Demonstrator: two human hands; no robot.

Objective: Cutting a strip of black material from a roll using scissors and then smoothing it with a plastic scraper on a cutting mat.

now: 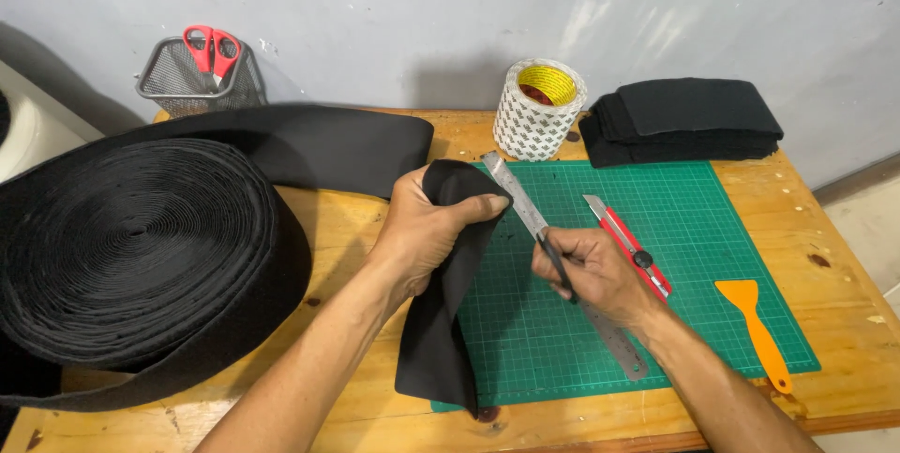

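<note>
Left hand [427, 228] closed tight in a full grip around folded black felt strip [441, 322], hanging down over left edge of green cutting mat [694, 256]. Right hand [591, 270] closed in a pinching grip on thin dark pen [558, 270], resting over steel ruler [562, 261] laid diagonally on mat. Red utility knife [630, 245] just right of ruler; large black felt roll [141, 247] far left on wooden tabletop [844, 294].

Wooden table [356, 218] (pale) bears green cutting mat [712, 228], black felt roll [141, 256].
</note>
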